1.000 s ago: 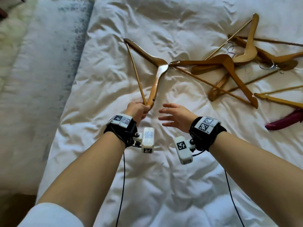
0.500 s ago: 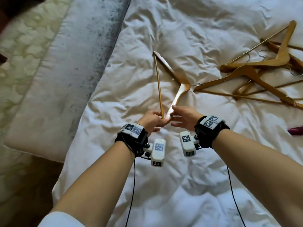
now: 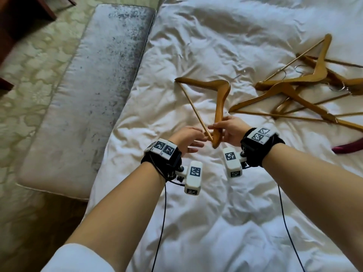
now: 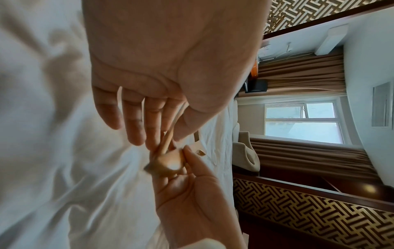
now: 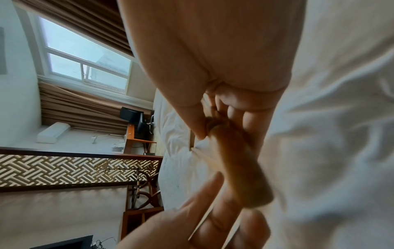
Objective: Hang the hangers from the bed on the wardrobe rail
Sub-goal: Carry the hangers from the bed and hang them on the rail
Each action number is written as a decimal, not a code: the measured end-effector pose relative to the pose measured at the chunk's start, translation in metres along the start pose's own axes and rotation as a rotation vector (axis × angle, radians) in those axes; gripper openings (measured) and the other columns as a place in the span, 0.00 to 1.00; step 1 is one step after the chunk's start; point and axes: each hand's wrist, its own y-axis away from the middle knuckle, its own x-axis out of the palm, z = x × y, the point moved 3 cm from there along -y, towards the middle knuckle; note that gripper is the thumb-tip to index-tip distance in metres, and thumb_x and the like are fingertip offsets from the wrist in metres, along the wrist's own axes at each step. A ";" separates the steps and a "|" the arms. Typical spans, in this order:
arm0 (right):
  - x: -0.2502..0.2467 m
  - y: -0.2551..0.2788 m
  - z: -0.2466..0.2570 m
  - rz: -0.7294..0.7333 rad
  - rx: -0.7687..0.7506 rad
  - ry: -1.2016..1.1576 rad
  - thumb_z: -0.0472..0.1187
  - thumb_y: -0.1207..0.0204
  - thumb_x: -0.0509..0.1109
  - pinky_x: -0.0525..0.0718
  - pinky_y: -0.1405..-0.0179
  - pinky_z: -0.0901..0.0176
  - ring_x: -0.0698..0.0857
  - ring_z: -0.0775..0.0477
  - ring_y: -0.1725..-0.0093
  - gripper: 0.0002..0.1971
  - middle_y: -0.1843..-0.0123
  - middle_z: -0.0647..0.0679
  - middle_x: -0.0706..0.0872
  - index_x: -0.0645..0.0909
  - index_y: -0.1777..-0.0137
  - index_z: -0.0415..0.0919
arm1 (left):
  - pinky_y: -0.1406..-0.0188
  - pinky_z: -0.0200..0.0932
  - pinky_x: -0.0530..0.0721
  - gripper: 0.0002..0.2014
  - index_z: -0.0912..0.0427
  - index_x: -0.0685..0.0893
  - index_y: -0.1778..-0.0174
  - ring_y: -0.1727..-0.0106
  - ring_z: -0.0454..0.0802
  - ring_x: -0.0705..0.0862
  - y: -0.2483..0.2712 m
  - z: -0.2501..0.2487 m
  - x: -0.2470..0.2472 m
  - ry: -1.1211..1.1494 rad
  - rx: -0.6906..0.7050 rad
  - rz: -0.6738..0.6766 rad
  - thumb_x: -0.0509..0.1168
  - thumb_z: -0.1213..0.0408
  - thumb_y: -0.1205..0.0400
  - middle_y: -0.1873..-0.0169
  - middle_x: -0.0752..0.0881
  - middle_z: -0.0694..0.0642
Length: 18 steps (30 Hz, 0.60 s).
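A wooden hanger (image 3: 221, 99) is held above the white bed (image 3: 196, 36); its metal hook is hard to make out. My right hand (image 3: 222, 126) pinches the near end of its arm between thumb and fingers, as the right wrist view shows around the blurred hanger end (image 5: 238, 165). My left hand (image 3: 193, 141) is just left of that end, fingers straight and spread. In the left wrist view the thin crossbar (image 4: 170, 134) runs between the left thumb and fingers without a firm grip. No wardrobe rail is in view.
Several more wooden hangers (image 3: 290, 95) lie tangled on the bed to the right, with a dark red one (image 3: 349, 147) at the right edge. A padded grey-white bench (image 3: 88, 95) runs along the bed's left side. Dark wooden furniture (image 3: 19, 16) stands at the top left.
My left hand held the hanger's near corner; the right hand came in and took that end. The left fingers have opened, and the hanger has swung so its peak points right.
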 end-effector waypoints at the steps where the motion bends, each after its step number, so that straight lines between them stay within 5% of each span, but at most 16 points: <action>1: -0.003 0.007 0.007 -0.013 -0.011 -0.007 0.23 0.23 0.70 0.91 0.61 0.36 0.90 0.30 0.57 0.17 0.44 0.26 0.83 0.71 0.36 0.30 | 0.57 0.46 0.78 0.11 0.58 0.82 0.43 0.55 0.53 0.85 0.003 -0.006 0.000 0.011 0.011 -0.027 0.67 0.71 0.20 0.52 0.89 0.59; 5: -0.019 0.048 0.028 -0.064 -0.075 0.035 0.20 0.22 0.67 0.89 0.54 0.30 0.88 0.24 0.51 0.22 0.44 0.27 0.80 0.68 0.30 0.32 | 0.57 0.45 0.77 0.11 0.57 0.82 0.43 0.54 0.53 0.84 0.020 -0.040 0.010 0.042 0.073 -0.096 0.64 0.72 0.19 0.52 0.88 0.57; 11: -0.043 0.110 0.051 -0.192 -0.226 0.193 0.24 0.26 0.73 0.91 0.52 0.37 0.88 0.31 0.42 0.22 0.39 0.34 0.84 0.75 0.33 0.34 | 0.53 0.46 0.77 0.13 0.58 0.81 0.39 0.50 0.54 0.85 0.056 -0.084 0.049 0.059 0.129 -0.029 0.64 0.71 0.19 0.49 0.87 0.57; 18: -0.077 0.185 0.062 -0.243 -0.322 0.281 0.23 0.28 0.75 0.88 0.46 0.41 0.88 0.43 0.54 0.19 0.57 0.45 0.86 0.81 0.38 0.34 | 0.48 0.52 0.79 0.08 0.55 0.76 0.48 0.56 0.53 0.86 0.109 -0.130 0.106 0.119 0.260 0.092 0.58 0.73 0.17 0.53 0.84 0.55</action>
